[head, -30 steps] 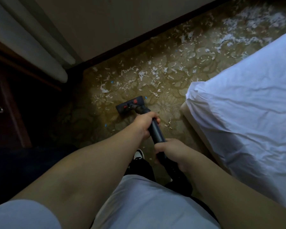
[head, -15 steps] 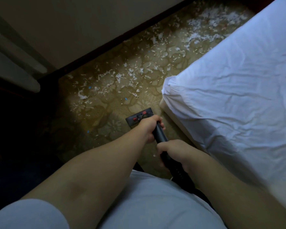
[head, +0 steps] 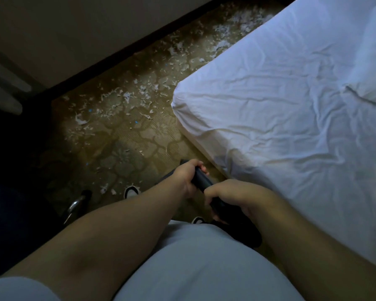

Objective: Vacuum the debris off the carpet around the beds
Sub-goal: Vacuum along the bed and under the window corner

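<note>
Both my hands grip a black vacuum wand (head: 201,180) low in the middle of the head view. My left hand (head: 188,173) holds it further down, my right hand (head: 229,197) nearer my body. The vacuum head is almost wholly hidden behind my left hand, close to the bed's corner. White paper scraps (head: 139,94) and a few blue bits litter the patterned brown carpet (head: 126,137) ahead, thicker in the far strip (head: 224,29) between wall and bed.
A bed with a wrinkled white sheet (head: 291,101) fills the right side. A wall with a dark baseboard (head: 122,57) runs along the far side. A chrome chair leg (head: 75,206) and dark furniture stand at left. My shoes (head: 130,191) show near the wand.
The vacuum head has been pulled back toward me along the carpet and is now hidden behind my left hand. The view has shifted right, so more of the bed shows.
</note>
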Demonstrator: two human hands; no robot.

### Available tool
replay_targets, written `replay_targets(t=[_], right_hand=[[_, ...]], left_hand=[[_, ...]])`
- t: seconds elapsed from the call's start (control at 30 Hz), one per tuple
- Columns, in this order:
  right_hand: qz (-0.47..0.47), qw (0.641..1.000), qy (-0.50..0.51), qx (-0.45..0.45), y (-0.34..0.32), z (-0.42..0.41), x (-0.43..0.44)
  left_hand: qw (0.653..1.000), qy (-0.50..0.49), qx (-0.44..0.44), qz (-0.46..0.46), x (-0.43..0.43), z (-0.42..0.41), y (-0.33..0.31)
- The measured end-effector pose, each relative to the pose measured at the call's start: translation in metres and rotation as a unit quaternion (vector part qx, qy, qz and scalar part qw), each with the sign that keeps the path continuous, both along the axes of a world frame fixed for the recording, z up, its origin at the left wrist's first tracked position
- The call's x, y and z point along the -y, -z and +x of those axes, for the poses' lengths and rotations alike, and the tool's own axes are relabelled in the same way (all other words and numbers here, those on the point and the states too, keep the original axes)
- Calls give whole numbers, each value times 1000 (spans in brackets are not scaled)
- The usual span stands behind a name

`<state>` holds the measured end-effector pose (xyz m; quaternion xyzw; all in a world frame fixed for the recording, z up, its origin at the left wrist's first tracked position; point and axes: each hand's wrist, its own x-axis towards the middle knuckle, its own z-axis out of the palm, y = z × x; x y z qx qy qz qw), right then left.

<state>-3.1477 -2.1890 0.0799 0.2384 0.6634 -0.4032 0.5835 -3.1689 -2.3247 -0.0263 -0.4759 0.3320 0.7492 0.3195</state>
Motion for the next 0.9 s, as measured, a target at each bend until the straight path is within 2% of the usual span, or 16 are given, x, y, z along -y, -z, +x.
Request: replay_targets(t=[0.23, 0.5, 0.9], right_hand=[[1, 997, -80, 10, 2, 25, -35], [-13, 987, -162, 5, 12, 42, -28], [-57, 966, -248, -42, 26, 45, 64]], left_hand=[[997, -75, 32, 13, -33, 51, -4], [988, -152, 34, 4, -22, 88, 1], [958, -278, 17, -60, 70, 109, -6]])
